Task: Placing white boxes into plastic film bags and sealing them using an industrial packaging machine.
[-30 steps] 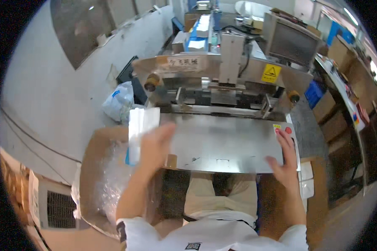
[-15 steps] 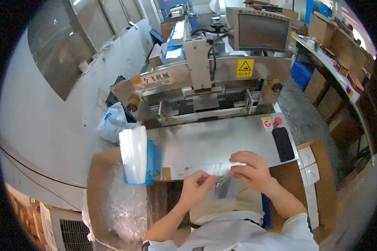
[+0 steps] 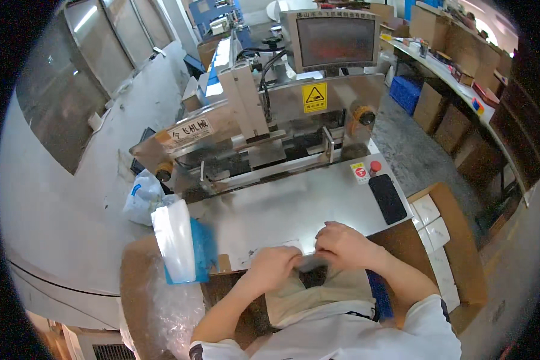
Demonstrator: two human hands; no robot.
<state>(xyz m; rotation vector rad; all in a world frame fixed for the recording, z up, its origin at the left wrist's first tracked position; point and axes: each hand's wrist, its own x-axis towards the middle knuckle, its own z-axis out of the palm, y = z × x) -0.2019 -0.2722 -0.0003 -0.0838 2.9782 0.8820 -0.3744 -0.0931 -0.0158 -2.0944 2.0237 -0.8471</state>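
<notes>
1. A workshop: grey floor, windows on the left, cardboard boxes along the right, a steel machine with a screen ahead.
2. Its steel table carries a black phone; a stack of clear bags stands upright at its left edge.
3. Since half a second ago, both hands have drawn closer at the near edge.
4. Left hand and right hand pinch a small clear packet, fingers curled shut; the packet itself is mostly hidden.

Factory packing floor: steel sealing machine, monitor, stacked cardboard boxes.
</notes>
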